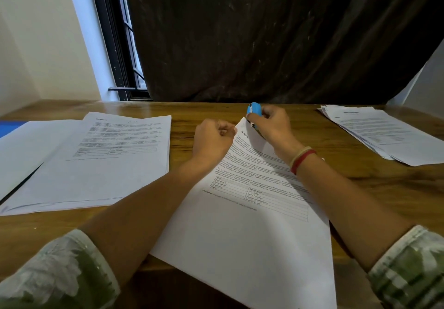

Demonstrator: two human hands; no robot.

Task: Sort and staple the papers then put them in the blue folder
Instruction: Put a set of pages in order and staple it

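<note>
- At the far corner of the sheaf (252, 224), the right grip (274, 126) is closed round the blue stapler (254, 110). The stapler's mouth sits over that corner, the sensible spot for a staple, since it binds the pages and leaves the text free.
- Just left of that corner, the left grip (212, 138) has its fingers curled at the sheaf's edge and seems to pinch it. I judge that it keeps the pages square and the corner raised so the stapler can bite.
- The sheaf lies skewed on the counter (384, 188) with its far corner turned toward the right grip, probably to bring that corner within easy reach. Both forearms cross it; I cannot tell whether they press on it.
- Well left of the sheaf, a left stack (108, 164) lies flat, printed side up. Well right of the sheaf and farther back, a right stack (384, 135) is loosely fanned.
- Both stacks are kept apart from the sheaf, presumably so that sorted sets do not mix. I cannot tell whether either is stapled.
- Far left of the sheaf, past the left stack, a blue sliver shows at the picture's edge, likely the folder (9, 126), partly under paper. Filing is not yet done.
- The step in hand looks like stapling. The fingers hide whether a staple is already in.
</note>
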